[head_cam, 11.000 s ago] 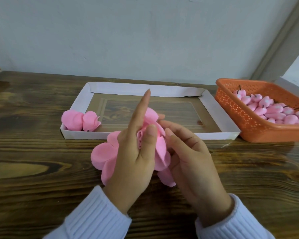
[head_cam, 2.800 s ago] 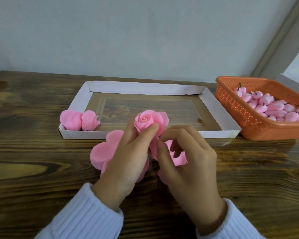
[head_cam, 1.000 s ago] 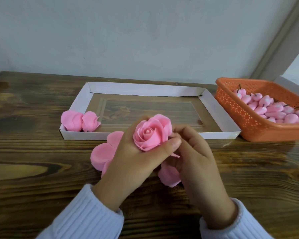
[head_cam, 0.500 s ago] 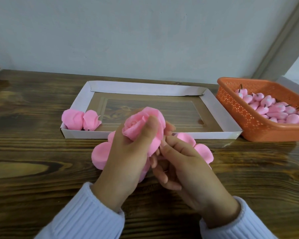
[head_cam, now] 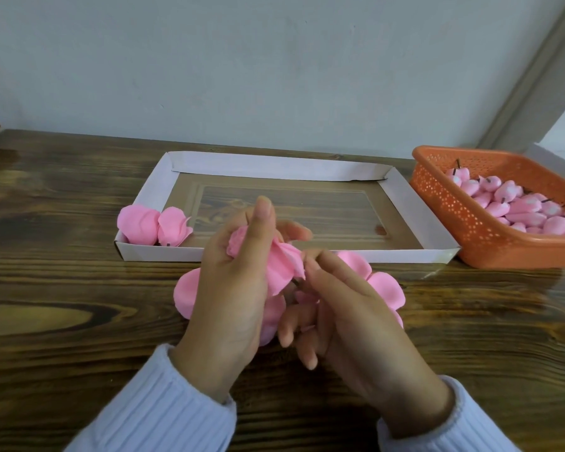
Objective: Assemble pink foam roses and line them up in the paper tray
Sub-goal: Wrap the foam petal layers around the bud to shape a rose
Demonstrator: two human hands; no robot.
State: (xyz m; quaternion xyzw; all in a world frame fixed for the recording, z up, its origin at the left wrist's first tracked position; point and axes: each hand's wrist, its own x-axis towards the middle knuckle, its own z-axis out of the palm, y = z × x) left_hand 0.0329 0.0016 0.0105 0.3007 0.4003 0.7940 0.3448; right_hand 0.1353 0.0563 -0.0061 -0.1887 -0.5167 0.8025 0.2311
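Note:
My left hand [head_cam: 232,288] grips a pink foam rose [head_cam: 279,265], turned on its side with its head pointing left, just in front of the white paper tray [head_cam: 405,203]. My right hand [head_cam: 343,318] pinches a flat pink petal piece [head_cam: 384,287] and holds it at the base of the rose, where a thin dark stem shows. More flat pink petals [head_cam: 186,291] lie on the table under my left hand. Two finished pink roses [head_cam: 154,225] sit in the tray's near left corner.
An orange perforated basket [head_cam: 444,203] at the right holds several pink rose buds [head_cam: 519,208] with dark stems. The dark wooden table [head_cam: 62,305] runs back to a pale wall. A white box edge shows behind the basket at the far right.
My left hand has tipped the rose from facing up to lying on its side. My right hand has brought a flat petal piece up to the rose's base.

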